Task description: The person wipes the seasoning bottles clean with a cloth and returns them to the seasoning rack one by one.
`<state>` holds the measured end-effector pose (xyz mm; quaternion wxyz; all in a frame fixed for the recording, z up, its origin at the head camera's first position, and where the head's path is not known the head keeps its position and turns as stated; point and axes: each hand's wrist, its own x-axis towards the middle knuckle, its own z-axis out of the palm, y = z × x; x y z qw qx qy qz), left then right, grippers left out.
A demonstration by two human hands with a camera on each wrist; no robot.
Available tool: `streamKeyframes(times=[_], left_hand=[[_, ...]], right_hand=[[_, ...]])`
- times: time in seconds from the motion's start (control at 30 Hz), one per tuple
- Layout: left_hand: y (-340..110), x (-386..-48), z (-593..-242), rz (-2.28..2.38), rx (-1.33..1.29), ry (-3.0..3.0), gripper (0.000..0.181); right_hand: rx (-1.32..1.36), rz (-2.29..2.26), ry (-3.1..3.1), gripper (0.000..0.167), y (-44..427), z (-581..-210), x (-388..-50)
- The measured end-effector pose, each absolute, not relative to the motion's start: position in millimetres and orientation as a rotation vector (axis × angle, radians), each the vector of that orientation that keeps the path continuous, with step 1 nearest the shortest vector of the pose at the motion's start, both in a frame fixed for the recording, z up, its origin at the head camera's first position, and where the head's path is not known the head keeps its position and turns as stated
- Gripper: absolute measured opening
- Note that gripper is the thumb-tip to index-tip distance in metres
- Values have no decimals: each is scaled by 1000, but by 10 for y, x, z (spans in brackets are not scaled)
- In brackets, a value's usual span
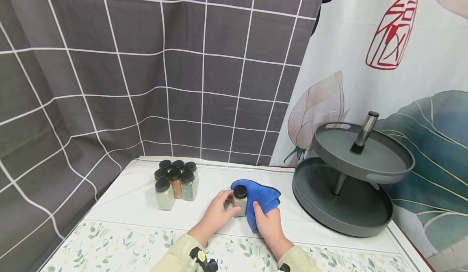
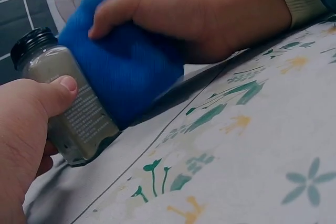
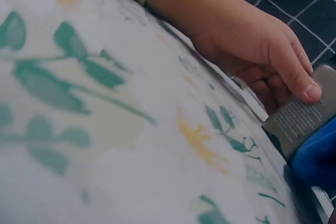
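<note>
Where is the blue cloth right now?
In the head view, the blue cloth is low, just right of centre, held in the right hand beside the jar that the left hand grips; the two-tier tray stands farther right.

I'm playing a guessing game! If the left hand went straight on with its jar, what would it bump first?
Probably the blue cloth in the right hand, just beyond the jar that the left hand grips. Whether cloth and jar touch is hard to tell.
</note>
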<state>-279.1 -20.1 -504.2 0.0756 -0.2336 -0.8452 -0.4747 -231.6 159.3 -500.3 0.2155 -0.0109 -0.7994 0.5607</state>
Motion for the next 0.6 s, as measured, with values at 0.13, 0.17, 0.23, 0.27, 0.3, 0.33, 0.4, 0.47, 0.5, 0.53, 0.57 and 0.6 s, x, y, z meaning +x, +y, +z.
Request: streamKeyframes(times=[0.13, 0.17, 0.23, 0.27, 0.3, 0.33, 0.4, 0.47, 0.5, 0.53, 0.57, 0.6], left_hand=[[-191, -2776, -5026, -1416, -711, -2578, 53], [-187, -2774, -5024, -1413, -716, -2580, 53], [-175, -2780, -5024, -1420, -723, -2581, 54], [-168, -2786, -5026, -1410, -728, -2584, 56], [-160, -2794, -5029, -1389, -735, -2594, 57], [-152, -2800, -5028, -1375, -736, -2607, 59], [-136, -2813, -5032, -1339, -749, -2620, 62], [-124, -2819, -5028, -1308, -757, -2623, 64], [-120, -2820, -5023, -1310, -757, -2621, 64], [-117, -2819, -5020, -1322, -752, -2616, 64], [-115, -2819, -5018, -1333, -750, -2609, 64], [-113, -2817, -5016, -1350, -746, -2601, 64]], right_hand=[[-24, 1548, -2219, 38, 1605, -5004, -2306], [-29, 1550, -2219, 38, 1607, -5005, -2308], [-35, 1550, -2208, 36, 1610, -4995, -2309], [-38, 1556, -2200, 36, 1612, -4992, -2309], [-36, 1560, -2190, 36, 1613, -4990, -2311], [-26, 1568, -2180, 37, 1614, -4982, -2314], [3, 1557, -2216, 41, 1613, -4975, -2322], [22, 1522, -2278, 42, 1614, -4976, -2336], [15, 1506, -2289, 41, 1617, -4979, -2345], [5, 1505, -2288, 39, 1621, -4978, -2349], [-9, 1501, -2283, 37, 1625, -4983, -2351], [-13, 1509, -2267, 36, 1629, -4985, -2352]])
